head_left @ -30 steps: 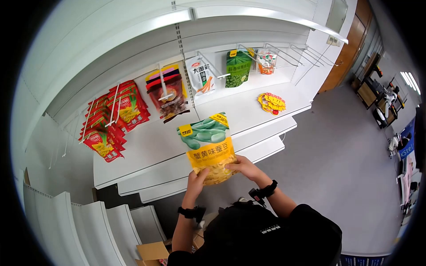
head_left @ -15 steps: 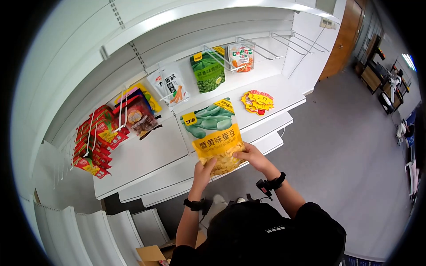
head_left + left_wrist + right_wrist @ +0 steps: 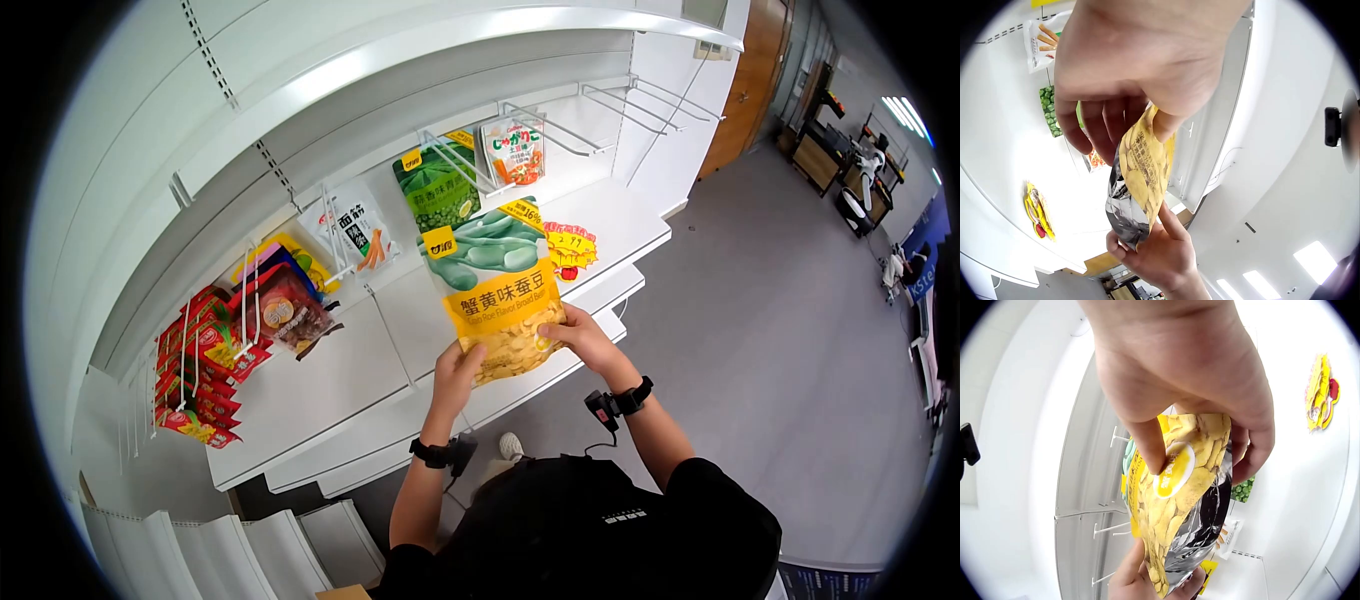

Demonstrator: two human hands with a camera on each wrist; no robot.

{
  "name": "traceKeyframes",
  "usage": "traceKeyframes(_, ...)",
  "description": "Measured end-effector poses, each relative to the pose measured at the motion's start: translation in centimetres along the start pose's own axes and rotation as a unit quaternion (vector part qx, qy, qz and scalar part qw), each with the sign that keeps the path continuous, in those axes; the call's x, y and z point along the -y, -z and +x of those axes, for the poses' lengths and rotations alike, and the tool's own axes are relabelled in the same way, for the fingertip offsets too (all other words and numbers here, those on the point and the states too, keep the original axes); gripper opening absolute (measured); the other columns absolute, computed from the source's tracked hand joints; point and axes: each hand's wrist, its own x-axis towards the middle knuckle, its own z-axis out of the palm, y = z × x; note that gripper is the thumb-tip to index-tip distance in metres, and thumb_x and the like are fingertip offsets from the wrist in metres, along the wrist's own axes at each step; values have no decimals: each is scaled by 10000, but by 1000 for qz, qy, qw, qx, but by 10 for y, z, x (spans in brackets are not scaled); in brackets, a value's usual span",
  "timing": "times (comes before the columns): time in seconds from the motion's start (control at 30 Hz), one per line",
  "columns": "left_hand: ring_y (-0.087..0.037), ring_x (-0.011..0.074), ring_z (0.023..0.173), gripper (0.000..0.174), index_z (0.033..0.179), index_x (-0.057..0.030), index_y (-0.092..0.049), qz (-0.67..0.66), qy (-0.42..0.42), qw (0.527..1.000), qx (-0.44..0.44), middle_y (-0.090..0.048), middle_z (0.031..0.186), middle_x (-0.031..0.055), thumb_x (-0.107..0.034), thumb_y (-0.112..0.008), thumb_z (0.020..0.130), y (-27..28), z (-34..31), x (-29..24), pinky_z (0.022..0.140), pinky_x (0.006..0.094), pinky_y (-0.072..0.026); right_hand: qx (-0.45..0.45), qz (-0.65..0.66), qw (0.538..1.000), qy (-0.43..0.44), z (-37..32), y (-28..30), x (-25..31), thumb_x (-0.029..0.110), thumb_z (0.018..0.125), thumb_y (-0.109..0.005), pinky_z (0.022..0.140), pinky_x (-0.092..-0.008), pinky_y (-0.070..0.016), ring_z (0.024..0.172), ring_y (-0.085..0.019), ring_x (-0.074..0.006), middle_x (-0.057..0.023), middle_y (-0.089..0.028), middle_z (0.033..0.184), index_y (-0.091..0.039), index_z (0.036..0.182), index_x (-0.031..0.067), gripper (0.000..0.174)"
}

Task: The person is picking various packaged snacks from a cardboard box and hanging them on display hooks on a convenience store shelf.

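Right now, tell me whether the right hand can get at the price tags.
Likely not without letting go: the right hand holds the snack bag, which partly covers the price tags in the head view.

Broad-bean bag [image 3: 500, 290] is showing yellow below, green pod print on white above. Off it I'm seeing: pouch [image 3: 428, 200] at 11 o'clock running green, packets [image 3: 215, 350] at 9 going red-green, price tags [image 3: 572, 250] at 2 flashing yellow-red.

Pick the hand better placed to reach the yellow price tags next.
Probably the right hand: it holds the bag on the side nearer the price tags; the left hand holds the farther side.
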Motion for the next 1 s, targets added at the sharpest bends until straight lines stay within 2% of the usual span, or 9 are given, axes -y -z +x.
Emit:
traceKeyframes(0.33,-508,54,813,214,1040,35,-589,24,-18,999,45,-592,918,6,-136,-527,928,9,47,-14,745,206,-411,-30,36,999,17,36,19,8,114,844,-623,875,-279,-450,1002,-566,-129,-51,-601,1127,-497,1242,8,430)
traceKeyframes(0.83,-558,85,900,263,1119,62,-569,21,10,992,122,-629,1004,59,-100,-540,914,33,77,7,797,231,-437,-49,21,998,16,48,29,-7,116,845,-625,891,-287,-446,1013,-565,-129,-54,-609,1130,-516,1230,-1,417)
traceKeyframes(0.93,-562,90,909,263,1119,67,-567,19,36,994,103,-630,1017,67,-98,-538,916,35,81,4,809,235,-437,-60,19,998,19,57,21,-2,126,849,-625,881,-283,-448,996,-570,-127,-53,-612,1120,-522,1223,1,408)
traceKeyframes(1.0,-537,70,860,224,1070,61,-581,11,30,996,86,-617,967,36,-92,-543,912,34,85,3,770,220,-424,-53,14,998,16,67,26,-7,125,849,-624,883,-284,-448,993,-572,-128,-53,-612,1119,-523,1220,2,403)
